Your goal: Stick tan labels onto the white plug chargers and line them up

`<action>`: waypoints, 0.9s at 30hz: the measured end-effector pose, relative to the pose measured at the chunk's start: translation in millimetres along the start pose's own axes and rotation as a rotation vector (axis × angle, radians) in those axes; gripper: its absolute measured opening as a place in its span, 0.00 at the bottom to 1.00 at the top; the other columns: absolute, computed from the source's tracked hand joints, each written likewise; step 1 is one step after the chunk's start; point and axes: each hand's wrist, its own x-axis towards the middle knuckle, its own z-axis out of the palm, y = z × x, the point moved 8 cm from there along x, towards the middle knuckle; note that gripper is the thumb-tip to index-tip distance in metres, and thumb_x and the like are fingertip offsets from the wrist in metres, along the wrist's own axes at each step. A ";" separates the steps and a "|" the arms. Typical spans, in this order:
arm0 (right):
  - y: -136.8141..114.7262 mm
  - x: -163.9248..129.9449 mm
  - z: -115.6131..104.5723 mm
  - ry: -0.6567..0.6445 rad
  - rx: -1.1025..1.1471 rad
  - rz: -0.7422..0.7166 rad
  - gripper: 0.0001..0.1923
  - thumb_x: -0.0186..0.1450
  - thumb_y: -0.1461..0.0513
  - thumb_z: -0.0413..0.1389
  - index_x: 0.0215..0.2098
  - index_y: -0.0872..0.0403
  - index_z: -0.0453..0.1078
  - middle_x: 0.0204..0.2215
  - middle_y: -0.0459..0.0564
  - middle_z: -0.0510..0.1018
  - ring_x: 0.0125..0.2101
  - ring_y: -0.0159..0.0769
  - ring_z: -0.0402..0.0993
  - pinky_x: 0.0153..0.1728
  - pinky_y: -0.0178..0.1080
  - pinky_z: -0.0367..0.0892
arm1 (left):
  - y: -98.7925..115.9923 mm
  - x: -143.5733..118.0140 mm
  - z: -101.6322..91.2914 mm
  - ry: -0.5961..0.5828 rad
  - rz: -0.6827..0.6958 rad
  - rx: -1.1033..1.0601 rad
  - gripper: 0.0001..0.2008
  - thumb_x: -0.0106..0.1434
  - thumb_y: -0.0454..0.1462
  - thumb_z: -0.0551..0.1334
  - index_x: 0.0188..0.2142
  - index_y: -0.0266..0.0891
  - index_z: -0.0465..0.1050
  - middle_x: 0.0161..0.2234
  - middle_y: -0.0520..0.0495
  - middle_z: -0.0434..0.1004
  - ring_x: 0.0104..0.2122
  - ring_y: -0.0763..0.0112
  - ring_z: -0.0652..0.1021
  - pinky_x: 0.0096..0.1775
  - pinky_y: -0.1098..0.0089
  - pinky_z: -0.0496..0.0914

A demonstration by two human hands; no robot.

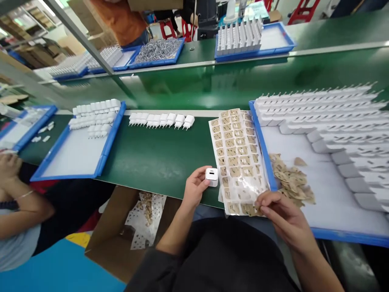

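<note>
Indoors, red stools (304, 11) behind green bench (158, 156), left fingers (201, 186) clamp adapter (212, 178), right fingers (270, 214) labels (234, 161).

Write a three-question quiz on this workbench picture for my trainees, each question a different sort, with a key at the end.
1. Multiple choice: what does the person's left hand hold?
A) a red stool
B) a small white block
C) a blue tray

2. True or false: the row of white plugs with prongs sits inside a cardboard box.

3. Fill in "near" or "far": the fingers of the person's right hand are at the ____ end of the sheet with tan patches.

Key:
1. B
2. False; the row of white plugs is on the green bench.
3. near
</note>
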 end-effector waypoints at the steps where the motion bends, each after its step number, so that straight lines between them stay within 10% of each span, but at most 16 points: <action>1: -1.1 1.0 1.2 0.002 -0.010 0.007 0.02 0.64 0.61 0.62 0.35 0.48 0.74 0.31 0.51 0.74 0.32 0.37 0.72 0.30 0.36 0.72 | 0.4 -1.1 0.3 0.001 0.007 0.018 0.32 0.52 0.54 0.73 0.50 0.38 0.76 0.46 0.37 0.81 0.45 0.55 0.81 0.45 0.60 0.76; 16: -32.1 8.5 14.7 0.057 0.039 -0.131 0.06 0.66 0.58 0.61 0.34 0.51 0.72 0.29 0.48 0.74 0.30 0.35 0.72 0.32 0.38 0.69 | 32.0 -23.8 51.6 -0.195 0.519 0.529 0.20 0.57 0.43 0.72 0.50 0.45 0.78 0.45 0.40 0.81 0.46 0.52 0.78 0.49 0.53 0.72; 27: -44.4 16.9 -3.7 0.120 0.118 -0.258 0.02 0.67 0.63 0.59 0.36 0.50 0.71 0.31 0.46 0.73 0.35 0.36 0.71 0.38 0.40 0.67 | 20.7 -8.1 107.3 -0.306 0.487 0.377 0.22 0.58 0.34 0.72 0.51 0.45 0.69 0.54 0.38 0.76 0.56 0.55 0.76 0.51 0.58 0.74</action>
